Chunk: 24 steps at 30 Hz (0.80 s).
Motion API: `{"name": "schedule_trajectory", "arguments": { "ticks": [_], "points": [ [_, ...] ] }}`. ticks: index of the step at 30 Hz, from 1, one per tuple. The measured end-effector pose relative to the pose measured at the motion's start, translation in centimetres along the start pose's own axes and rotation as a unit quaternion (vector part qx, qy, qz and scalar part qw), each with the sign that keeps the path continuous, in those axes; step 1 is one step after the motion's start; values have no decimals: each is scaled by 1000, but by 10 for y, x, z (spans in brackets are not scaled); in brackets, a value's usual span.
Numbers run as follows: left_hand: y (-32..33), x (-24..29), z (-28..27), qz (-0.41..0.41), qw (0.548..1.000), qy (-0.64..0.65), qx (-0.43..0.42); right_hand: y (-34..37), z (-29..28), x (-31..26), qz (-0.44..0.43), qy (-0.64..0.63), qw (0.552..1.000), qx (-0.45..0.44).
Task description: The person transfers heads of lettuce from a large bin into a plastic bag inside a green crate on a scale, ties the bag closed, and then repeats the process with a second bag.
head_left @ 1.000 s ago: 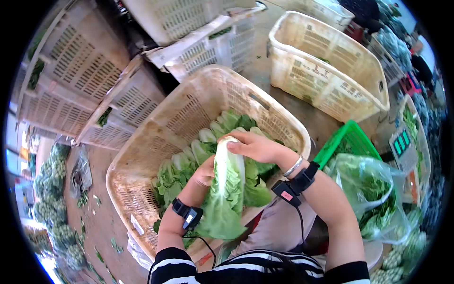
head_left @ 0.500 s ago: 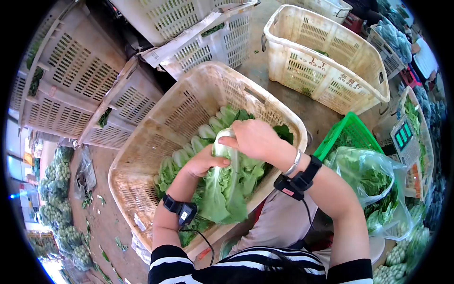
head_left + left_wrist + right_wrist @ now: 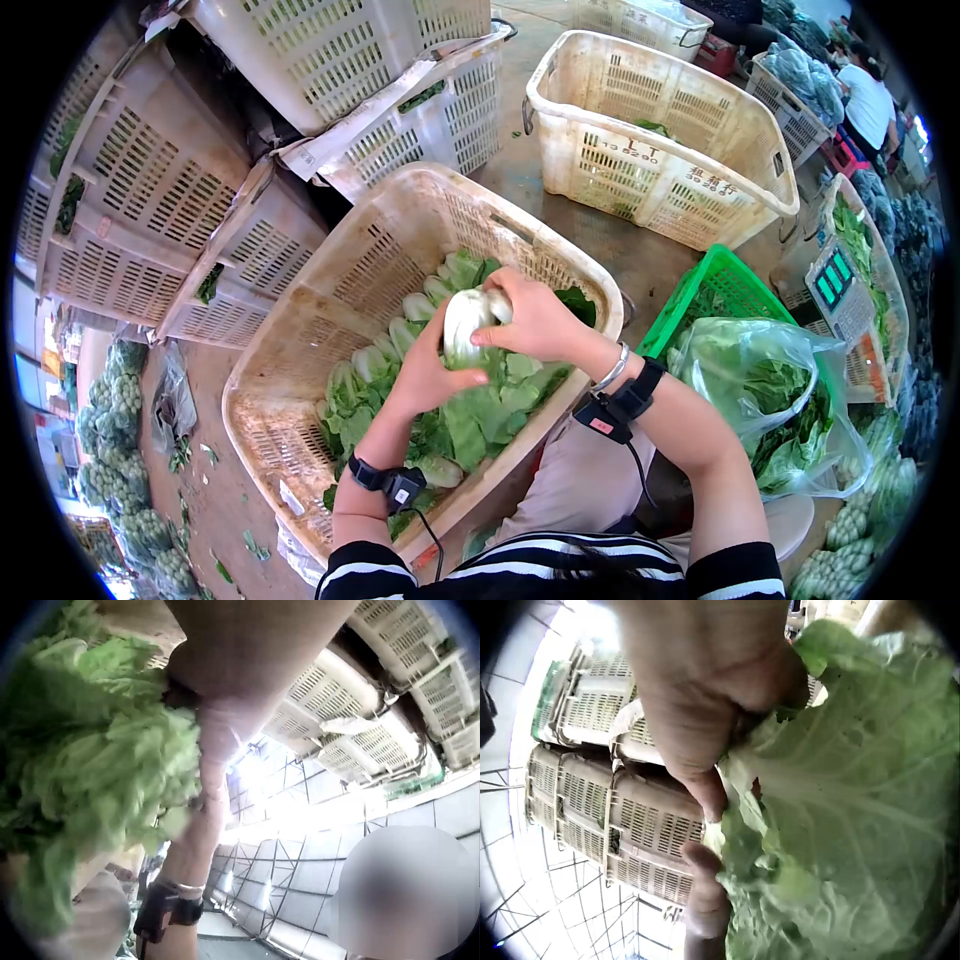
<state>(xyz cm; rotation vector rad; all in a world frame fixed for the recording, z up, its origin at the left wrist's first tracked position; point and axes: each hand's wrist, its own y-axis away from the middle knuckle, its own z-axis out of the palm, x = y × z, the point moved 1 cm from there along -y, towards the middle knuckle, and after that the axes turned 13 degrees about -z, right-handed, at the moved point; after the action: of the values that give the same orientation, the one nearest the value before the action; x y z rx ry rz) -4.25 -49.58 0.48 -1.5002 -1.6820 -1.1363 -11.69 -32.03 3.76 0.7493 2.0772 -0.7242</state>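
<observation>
cabbage (image 3: 464, 325): white end up, leaves dangling inside the crate (image 3: 290, 355)
left hand (image 3: 422, 376): wrapped round its left side
right hand (image 3: 541, 317): gripping the right side, thumb up front

A brown, leaf-strewn floor (image 3: 212, 480) lies under a pale panelled roof (image 3: 315, 862) with metal trusses (image 3: 273, 879) and glaring light (image 3: 292, 816).

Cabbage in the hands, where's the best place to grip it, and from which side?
Probably hold the cabbage by its pale stem end, from both sides: left hand from the left, right hand from the right. That end is rounded and compact, while the leaves spread broad and thin and might tear.
</observation>
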Motion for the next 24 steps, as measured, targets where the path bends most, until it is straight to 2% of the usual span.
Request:
{"name": "schedule_trajectory", "arguments": {
  "ticks": [1, 2, 3, 5, 6, 7, 8, 9, 10, 11, 13, 14, 15, 16, 17, 18, 19, 20, 21, 22, 23, 24],
  "points": [
    [-2, -4, -4, -60, 982, 153, -90, 1, 0, 0, -14, -38, 999, -32],
    [-1, -7, -9, -120, 979, 94, -136, 0, 0, 0, -64, -27, 996, -57],
    [-2, -11, -13, -123, 978, 95, -136, -1, -2, 0, -64, -29, 996, -58],
    [-5, -17, -17, -46, 989, 25, -136, 0, -6, -2, -73, -8, 983, -166],
    [-6, -20, -25, 13, 990, -37, -132, 0, -9, -4, -106, 15, 978, -179],
    [-5, -16, -32, 8, 990, -32, -136, 0, -13, -12, -100, 12, 978, -184],
    [-3, -11, -39, -10, 982, -28, -185, -1, -17, -23, -92, 144, 952, -254],
    [-3, -13, -45, -29, 972, -23, -234, -2, -23, -33, -84, 271, 903, -322],
    [-6, -23, -56, -68, 952, -79, -288, -7, -34, -41, -72, 332, 881, -328],
    [-4, -39, -64, -71, 953, -72, -286, -17, -54, -42, -66, 350, 888, -290],
    [-4, -77, -70, -159, 943, 179, -231, -46, -117, -33, -109, 446, 875, -155],
    [-7, -86, -71, -192, 925, 267, -190, -71, -148, -61, 38, 527, 832, -171],
    [-9, -95, -71, -222, 897, 352, -147, -98, -202, 9, -99, 426, 899, -11],
    [-16, -111, -67, -274, 866, 404, -112, -121, -247, 36, -93, 496, 863, 30],
    [-24, -124, -60, -276, 864, 406, -109, -114, -243, -19, 83, 504, 859, -20],
    [-34, -134, -49, -305, 831, 456, -88, -120, -246, 5, -45, 634, 771, 52],
    [-46, -142, -40, -331, 795, 505, -68, -125, -244, 35, -171, 735, 645, 124],
    [-61, -149, -31, -347, 779, 518, -69, -133, -215, 38, -103, 627, 768, 76],
    [-75, -153, -19, -365, 761, 532, -69, -135, -167, 32, -29, 500, 865, 22],
    [-85, -144, -8, -368, 743, 553, -80, -123, -111, 25, -100, 431, 897, 2],
    [-100, -157, 2, -352, 748, 552, -111, -126, -68, 36, -21, 385, 919, -85],
    [-110, -161, 12, -367, 762, 523, -104, -128, -28, 58, -13, 408, 877, -252]
  ]
}}
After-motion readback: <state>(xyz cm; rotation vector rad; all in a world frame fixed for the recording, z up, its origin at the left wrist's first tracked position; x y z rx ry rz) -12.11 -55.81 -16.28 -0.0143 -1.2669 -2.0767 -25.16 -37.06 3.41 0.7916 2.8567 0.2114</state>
